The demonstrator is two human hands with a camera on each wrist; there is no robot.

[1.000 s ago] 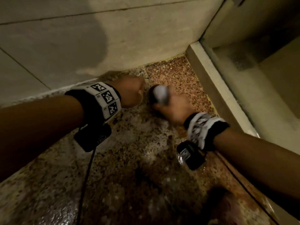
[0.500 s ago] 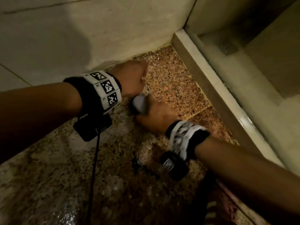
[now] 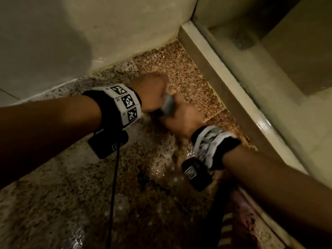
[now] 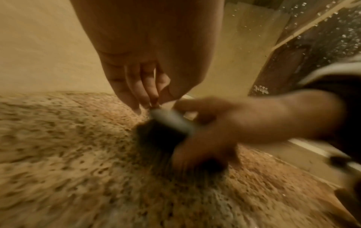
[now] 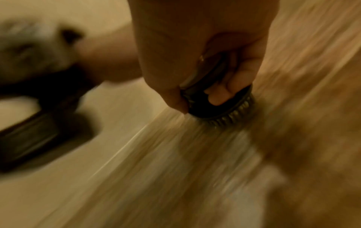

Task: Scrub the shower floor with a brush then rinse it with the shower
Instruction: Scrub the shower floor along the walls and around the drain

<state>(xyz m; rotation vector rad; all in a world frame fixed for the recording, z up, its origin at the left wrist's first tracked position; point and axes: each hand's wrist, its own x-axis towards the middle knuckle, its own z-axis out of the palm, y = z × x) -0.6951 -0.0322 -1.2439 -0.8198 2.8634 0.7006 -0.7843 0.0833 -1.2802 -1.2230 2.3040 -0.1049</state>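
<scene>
Left hand (image 3: 151,90) hovers beside the brush, fingers hanging loosely together, holding nothing. Right hand (image 3: 181,119) clamps its fingers round the scrub brush (image 5: 220,104), bristles pressed on the wet speckled shower floor (image 3: 71,186) near the corner curb (image 3: 224,83). Effective scrubbing likely needs firm downward pressure and overlapping strokes into the corner.

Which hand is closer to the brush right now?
Right. The right hand grips the brush against the shower floor; the left hand hovers just beside it, fingertips near its handle, holding nothing.

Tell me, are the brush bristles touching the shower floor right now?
Touching. The right wrist view shows the brush gripped by the right hand, its bristles pressed onto the floor.
</scene>
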